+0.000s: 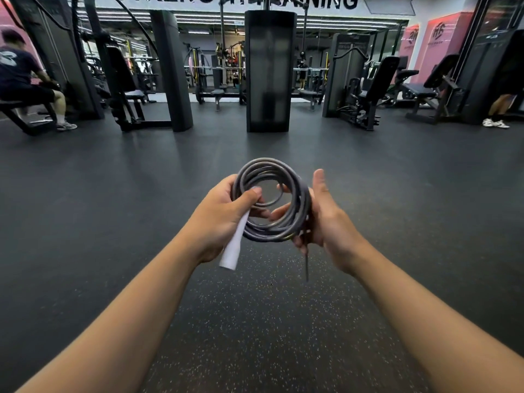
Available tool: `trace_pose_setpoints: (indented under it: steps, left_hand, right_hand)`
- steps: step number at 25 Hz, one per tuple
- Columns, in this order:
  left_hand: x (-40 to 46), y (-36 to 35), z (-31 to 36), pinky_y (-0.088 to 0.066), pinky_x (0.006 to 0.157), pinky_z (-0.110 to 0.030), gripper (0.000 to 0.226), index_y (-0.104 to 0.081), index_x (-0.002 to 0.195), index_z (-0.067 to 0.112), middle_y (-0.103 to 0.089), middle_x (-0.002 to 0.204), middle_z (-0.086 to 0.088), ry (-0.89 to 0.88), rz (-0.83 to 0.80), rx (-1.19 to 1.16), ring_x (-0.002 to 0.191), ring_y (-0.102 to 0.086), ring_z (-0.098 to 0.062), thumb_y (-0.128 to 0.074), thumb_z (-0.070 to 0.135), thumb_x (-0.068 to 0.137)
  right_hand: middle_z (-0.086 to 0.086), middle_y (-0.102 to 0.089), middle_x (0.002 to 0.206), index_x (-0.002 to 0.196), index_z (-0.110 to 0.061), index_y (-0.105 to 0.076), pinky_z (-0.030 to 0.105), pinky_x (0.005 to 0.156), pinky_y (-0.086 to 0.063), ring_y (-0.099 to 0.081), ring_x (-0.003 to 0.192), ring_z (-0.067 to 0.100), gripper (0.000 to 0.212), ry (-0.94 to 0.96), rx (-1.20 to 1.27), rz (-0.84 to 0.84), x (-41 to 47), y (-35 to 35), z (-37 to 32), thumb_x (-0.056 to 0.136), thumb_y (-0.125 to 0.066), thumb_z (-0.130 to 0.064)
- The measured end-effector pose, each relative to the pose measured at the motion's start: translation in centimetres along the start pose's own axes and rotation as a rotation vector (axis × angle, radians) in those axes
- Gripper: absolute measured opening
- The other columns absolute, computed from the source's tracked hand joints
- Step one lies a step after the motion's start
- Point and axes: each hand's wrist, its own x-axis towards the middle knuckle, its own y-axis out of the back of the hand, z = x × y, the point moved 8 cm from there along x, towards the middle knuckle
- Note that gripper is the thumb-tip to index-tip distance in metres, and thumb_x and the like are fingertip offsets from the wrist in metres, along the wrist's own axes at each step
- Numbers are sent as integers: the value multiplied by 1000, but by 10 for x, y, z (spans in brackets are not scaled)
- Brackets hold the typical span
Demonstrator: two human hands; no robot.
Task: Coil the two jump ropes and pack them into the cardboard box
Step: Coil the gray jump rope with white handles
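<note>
Two bare hands hold one coiled jump rope (272, 199) in mid-air over the dark speckled gym floor (255, 336), roughly centre of view. Rope is dark grey, wound in several round loops, coil standing nearly upright and facing the camera.

Left hand (224, 217): fingers curled round the left side of the coil, thumb pressed over the loops from the front. Same hand also grips a white handle (234, 248), which sticks out below the palm, slanting down and left.

Right hand (323, 219): palm against the right side of the coil, thumb straight and pointing up, apart from the rope. Its fingers (279, 212) reach through the middle of the coil from behind, tips showing inside the ring, lightly bent round the loops. A short dark rope end (306, 265) hangs straight down below this hand; cannot tell what it ends in.

Second rope and cardboard box not in view.

Background: black weight machines (270, 72) and benches across the far floor, pink wall panels (442, 38) on the right, a seated person (25, 80) at far left, another person's legs (499, 109) at far right.
</note>
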Motion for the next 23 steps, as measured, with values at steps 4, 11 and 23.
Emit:
trace_pose_setpoints:
  steps: [4, 11, 23]
  left_hand:
    - [0, 6, -16, -55, 73, -33, 26, -53, 128, 8, -62, 103, -3, 21, 25, 6, 84, -65, -14, -57, 16, 104]
    - [-2, -7, -15, -60, 83, -33, 28, -60, 124, 8, -68, 107, -6, 95, -148, -190, 97, -72, -19, -60, -1, 97]
    - [-3, 0, -28, -59, 94, -47, 26, -55, 124, 30, -72, 113, -11, 4, 6, 42, 102, -72, -21, -63, 22, 101]
  right_hand:
    - [7, -71, 78, 116, -18, -61, 23, 38, -32, -44, 45, 15, 51, 58, -21, 94, -3, -18, -6, 101, -40, -62]
    - [1, -77, 80, 97, -16, -66, 23, 43, -24, -36, 46, 10, 29, -10, 50, 72, 1, -7, -5, 102, -59, -44]
    - [5, -67, 80, 116, -22, -63, 27, 45, -35, -52, 60, 17, 14, 32, -10, 104, 9, -2, 1, 103, -60, -18]
